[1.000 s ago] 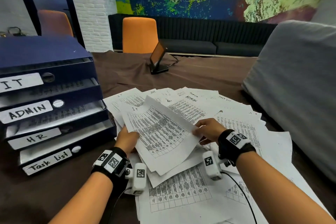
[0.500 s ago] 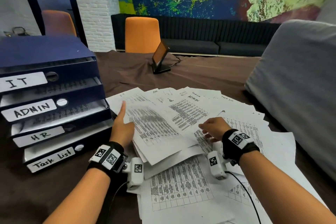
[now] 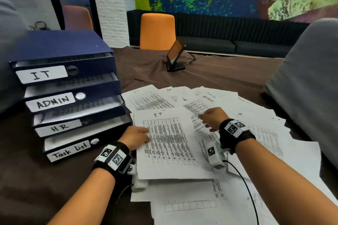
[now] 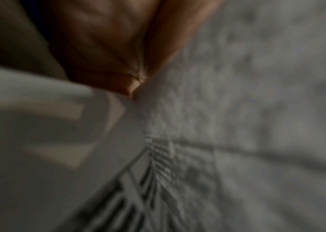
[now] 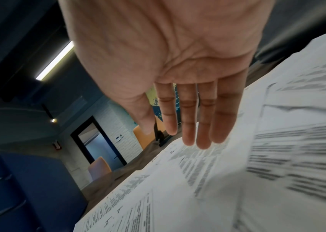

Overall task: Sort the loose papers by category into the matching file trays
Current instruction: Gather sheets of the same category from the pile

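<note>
The left hand has hold of the left edge of a sheet headed "IT", thumb on top and fingers hidden beneath. That IT sheet lies flat on the heap of loose papers spread over the desk, just right of the stacked blue file trays labelled IT, ADMIN, HR and Task list. The right hand hovers flat over the papers past the sheet's right edge, fingers straight, holding nothing.

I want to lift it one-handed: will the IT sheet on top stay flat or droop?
The IT sheet looks thin and single, so it will likely droop. Held by the left hand at one edge only, the far side probably sags. It may slide on the papers beneath.
</note>
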`<act>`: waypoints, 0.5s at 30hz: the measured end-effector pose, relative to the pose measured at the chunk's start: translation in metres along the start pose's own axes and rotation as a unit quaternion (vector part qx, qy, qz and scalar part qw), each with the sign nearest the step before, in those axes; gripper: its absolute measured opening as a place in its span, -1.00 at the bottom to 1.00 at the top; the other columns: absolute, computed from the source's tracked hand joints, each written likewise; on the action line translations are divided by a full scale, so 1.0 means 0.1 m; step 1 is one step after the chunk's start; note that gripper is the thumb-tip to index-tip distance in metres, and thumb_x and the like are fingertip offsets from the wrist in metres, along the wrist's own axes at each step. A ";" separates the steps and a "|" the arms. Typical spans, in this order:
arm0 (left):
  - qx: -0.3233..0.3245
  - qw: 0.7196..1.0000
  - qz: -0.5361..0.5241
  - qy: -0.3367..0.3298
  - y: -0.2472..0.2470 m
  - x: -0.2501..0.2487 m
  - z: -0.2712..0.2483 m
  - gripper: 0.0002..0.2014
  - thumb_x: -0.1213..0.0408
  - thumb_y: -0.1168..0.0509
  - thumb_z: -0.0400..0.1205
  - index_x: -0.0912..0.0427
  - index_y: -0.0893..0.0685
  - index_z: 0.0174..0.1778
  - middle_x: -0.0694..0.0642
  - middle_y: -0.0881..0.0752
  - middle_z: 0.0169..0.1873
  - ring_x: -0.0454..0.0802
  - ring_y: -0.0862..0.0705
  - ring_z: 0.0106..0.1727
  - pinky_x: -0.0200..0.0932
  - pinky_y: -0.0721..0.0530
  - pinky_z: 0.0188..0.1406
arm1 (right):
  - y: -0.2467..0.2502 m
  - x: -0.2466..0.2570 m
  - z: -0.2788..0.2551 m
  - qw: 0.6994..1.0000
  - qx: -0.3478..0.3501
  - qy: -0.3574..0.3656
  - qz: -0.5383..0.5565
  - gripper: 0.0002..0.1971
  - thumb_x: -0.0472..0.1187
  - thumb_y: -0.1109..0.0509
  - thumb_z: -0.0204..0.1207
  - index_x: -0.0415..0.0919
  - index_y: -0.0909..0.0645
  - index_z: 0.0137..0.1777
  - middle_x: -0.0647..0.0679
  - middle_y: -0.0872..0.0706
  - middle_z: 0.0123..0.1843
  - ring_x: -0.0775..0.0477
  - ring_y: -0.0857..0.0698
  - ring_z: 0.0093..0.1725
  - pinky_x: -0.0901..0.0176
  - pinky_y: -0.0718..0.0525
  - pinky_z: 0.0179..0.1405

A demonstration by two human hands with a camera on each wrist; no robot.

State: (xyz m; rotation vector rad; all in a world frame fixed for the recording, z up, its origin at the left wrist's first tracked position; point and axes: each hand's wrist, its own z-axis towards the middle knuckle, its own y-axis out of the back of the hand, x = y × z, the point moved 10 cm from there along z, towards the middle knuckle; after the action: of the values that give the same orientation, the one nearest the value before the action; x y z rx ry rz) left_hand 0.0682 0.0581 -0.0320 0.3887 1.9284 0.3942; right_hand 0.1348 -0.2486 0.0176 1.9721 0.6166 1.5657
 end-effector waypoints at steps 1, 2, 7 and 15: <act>0.000 1.000 0.002 0.000 0.02 0.03 0.00 -0.53 0.47 -0.45 0.60 0.22 -0.64 0.47 0.17 -0.64 0.42 0.10 -0.59 0.43 -0.27 -0.43 0.29 | -0.06 0.09 0.07 1.000 0.000 0.007 -0.019 -0.69 -0.09 -0.43 0.59 -0.40 -0.72 0.01 -0.21 -0.75 -0.17 -0.22 -0.74 -0.15 0.00 -0.77 -0.19; 0.003 1.000 -0.003 0.003 0.01 0.06 0.01 -0.52 0.47 -0.45 0.60 0.21 -0.64 0.47 0.17 -0.63 0.43 0.10 -0.58 0.46 -0.25 -0.41 0.39 | -0.12 0.18 0.13 0.999 -0.003 0.013 -0.037 -0.68 -0.10 -0.43 0.57 -0.43 -0.72 0.02 -0.20 -0.71 -0.20 -0.20 -0.70 -0.20 -0.02 -0.76 -0.17; -0.009 0.999 -0.050 0.009 0.09 0.20 -0.02 -0.50 0.55 -0.39 0.59 0.15 -0.65 0.46 0.20 -0.65 0.41 0.18 -0.67 0.37 0.10 -0.57 0.48 | -0.44 0.43 0.47 0.990 0.009 0.013 -0.139 -0.69 -0.08 -0.41 0.59 -0.36 -0.70 0.11 -0.22 -0.74 0.06 -0.25 -0.70 0.06 0.03 -0.68 0.11; -0.031 0.994 -0.103 0.015 0.19 0.34 -0.06 -0.50 0.59 -0.29 0.65 0.15 -0.61 0.51 0.20 -0.69 0.32 0.15 -0.76 0.22 0.03 -0.69 0.33 | -0.58 0.24 0.84 0.986 -0.048 -0.044 -0.156 -0.35 0.01 -0.57 0.35 -0.22 -0.48 0.39 -0.26 -0.63 0.39 -0.33 -0.65 0.32 -0.09 -0.65 0.28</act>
State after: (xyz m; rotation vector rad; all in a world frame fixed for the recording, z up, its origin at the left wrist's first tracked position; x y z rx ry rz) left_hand 0.0519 0.0899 -0.0489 0.1415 1.9585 0.3242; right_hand 0.2206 -0.2007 -0.0183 1.7645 0.7583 1.2870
